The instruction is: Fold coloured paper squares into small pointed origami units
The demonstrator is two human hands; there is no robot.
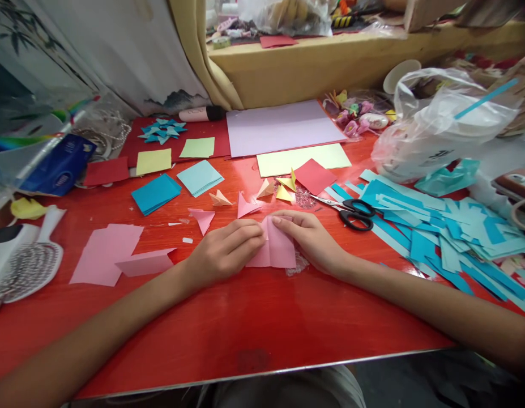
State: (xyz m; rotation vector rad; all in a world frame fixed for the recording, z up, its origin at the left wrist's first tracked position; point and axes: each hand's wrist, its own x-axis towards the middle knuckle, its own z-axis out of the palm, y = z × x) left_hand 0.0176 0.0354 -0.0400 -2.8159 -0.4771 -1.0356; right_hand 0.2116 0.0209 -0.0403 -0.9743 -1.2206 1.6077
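Note:
A creased sheet of pink paper stands between my hands near the middle of the red table. Curled fingers of my left hand grip its upper left part. My right hand pinches the top right edge with the thumb in front. Just beyond the hands lie folded pink paper pieces, orange folded pieces and yellow folded pieces. To the left rest several pink sheets, and one folded pink sheet overlaps them.
Black-handled scissors lie right of my hands, beside a heap of blue paper strips. Blue paper squares and a blue folded star are further back. A hairbrush is left; a plastic bag stands right.

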